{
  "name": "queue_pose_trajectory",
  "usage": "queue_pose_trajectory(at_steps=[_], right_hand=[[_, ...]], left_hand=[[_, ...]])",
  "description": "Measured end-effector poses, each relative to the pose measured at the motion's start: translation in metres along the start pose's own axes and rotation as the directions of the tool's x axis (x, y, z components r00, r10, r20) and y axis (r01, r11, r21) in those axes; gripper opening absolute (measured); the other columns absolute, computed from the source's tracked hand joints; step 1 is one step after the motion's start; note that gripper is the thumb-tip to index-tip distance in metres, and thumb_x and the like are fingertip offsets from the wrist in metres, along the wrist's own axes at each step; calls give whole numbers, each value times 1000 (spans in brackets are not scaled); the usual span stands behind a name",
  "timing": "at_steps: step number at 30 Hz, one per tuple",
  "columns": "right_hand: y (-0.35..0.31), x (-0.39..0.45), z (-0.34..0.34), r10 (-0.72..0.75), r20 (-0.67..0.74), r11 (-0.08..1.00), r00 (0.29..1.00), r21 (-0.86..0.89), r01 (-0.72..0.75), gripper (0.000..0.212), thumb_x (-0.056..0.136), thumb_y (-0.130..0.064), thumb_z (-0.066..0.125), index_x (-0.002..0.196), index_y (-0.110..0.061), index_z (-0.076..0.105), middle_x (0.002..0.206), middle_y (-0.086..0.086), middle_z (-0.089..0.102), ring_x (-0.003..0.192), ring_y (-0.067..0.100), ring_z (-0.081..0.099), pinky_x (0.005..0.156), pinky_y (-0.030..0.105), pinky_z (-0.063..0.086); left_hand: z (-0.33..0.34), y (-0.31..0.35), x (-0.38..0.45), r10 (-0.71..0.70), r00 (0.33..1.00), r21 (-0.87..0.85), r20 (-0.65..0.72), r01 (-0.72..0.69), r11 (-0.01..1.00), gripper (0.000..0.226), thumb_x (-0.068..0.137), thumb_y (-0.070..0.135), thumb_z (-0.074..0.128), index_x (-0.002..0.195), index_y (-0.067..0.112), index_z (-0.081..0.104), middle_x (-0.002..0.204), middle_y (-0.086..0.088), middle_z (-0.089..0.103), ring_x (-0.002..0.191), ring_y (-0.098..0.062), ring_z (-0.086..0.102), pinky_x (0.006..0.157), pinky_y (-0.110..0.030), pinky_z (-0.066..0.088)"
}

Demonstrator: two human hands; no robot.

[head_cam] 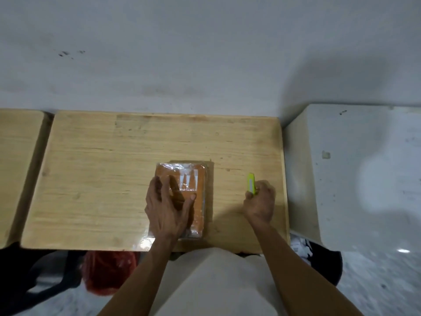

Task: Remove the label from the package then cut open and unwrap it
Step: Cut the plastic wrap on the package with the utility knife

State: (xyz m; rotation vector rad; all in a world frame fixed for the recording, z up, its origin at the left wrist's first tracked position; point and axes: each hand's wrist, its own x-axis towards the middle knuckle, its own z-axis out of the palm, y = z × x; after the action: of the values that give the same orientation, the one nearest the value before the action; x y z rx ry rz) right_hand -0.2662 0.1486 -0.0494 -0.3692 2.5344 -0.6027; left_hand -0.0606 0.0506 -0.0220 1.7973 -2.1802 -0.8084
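Two hands: left hand [167,207] flat on package [196,179], markings unreadable.

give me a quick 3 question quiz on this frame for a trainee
1. True or false: the left hand rests flat on the orange package.
2. Which hand holds the yellow-green cutter?
A. left
B. right
C. neither
3. Fill in: the package lies on the ____ table.

Key:
1. True; the palm and fingers lie on the clear wrap.
2. B; the right hand has it in its grip, off to the right of the package.
3. Wooden.
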Motion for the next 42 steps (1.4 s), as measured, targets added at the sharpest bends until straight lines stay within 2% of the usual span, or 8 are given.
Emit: queue_pose_trajectory(at_steps=[5,10,17,22,26,30,35,42], right_hand=[[-2,3,7,-23,28,1000,999,2,23,28,91,-11,63,119,-9,62,114,16,62,106,33,58,75,26,33],[-17,3,15,-91,85,976,992,205,72,23,94,-17,63,116,-10,61,99,11,68,87,27,65,77,33,52],[-55,-6,7,-195,221,887,955,456,76,23,100,-28,52,123,-27,51,89,2,68,50,12,58,45,31,53],[-64,0,2,-339,331,888,880,422,183,22,94,-27,57,115,-34,60,78,-4,60,65,15,55,64,40,54],[-65,-3,-12,-432,422,844,797,501,193,25,97,-20,58,105,-43,62,83,17,67,57,13,53,60,37,51],[-67,-2,-20,-417,402,852,815,485,196,18,101,-19,52,108,-17,68,70,-13,70,48,8,47,49,24,42],[-75,0,-17,-433,367,851,823,467,239,13,100,-29,55,92,-29,65,80,-1,75,44,7,45,48,25,37],[-100,8,-24,-544,504,837,671,261,482,20,100,-25,50,112,-23,65,69,-28,65,58,7,53,60,25,43]], left_hand=[[-1,1,0,-84,996,-92,-29,81,992,95,71,71,69,149,32,31,152,-8,34,134,-32,41,106,-59,39],[1,0,-1,-83,996,-82,-37,80,993,99,74,67,71,152,29,25,154,-8,31,137,-32,38,109,-58,33],[3,2,-7,-66,997,86,36,63,994,123,60,92,55,156,28,14,162,-9,15,146,-31,23,114,-51,26],[7,2,-9,-84,996,100,32,80,992,127,58,96,50,157,28,12,164,-10,14,147,-32,23,114,-50,25],[8,1,-9,-78,996,112,32,74,991,125,60,97,48,157,29,10,164,-10,12,147,-32,22,114,-51,25],[9,3,-10,-99,995,111,28,95,989,124,60,96,48,157,29,10,164,-8,12,147,-31,22,113,-52,26],[13,7,-15,-132,991,118,4,131,984,123,62,95,49,157,27,13,165,-9,12,148,-31,21,113,-53,26],[15,8,-16,-140,990,113,-17,141,984,116,68,89,54,158,27,14,165,-10,11,148,-31,21,113,-52,25]])
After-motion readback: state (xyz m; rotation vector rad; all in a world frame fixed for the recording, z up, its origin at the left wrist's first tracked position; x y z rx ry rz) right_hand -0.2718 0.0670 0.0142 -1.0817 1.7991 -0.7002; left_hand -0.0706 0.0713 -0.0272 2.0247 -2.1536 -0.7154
